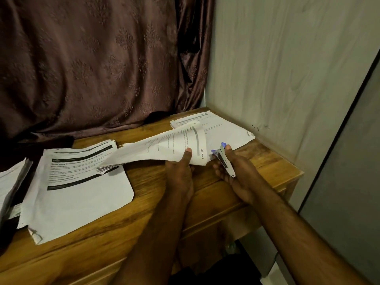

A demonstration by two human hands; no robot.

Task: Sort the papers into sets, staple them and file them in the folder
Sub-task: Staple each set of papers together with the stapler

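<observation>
My left hand (181,171) pinches a set of printed papers (160,149) near its corner, thumb on top, lifting it off the wooden table (156,204). The sheet on top reads "SECTION 1". My right hand (232,171) grips a small blue and white stapler (224,159), whose open jaw sits at the corner of that held set. A large stack of papers (78,192) lies at the left. Another stack (224,128) lies at the back right corner. A further pile (10,184) shows at the left edge. No folder is in view.
A brown curtain (92,64) hangs behind the table. A pale wall (287,68) closes the right side, with a dark panel (349,192) beyond. The table's right edge drops off near my right wrist.
</observation>
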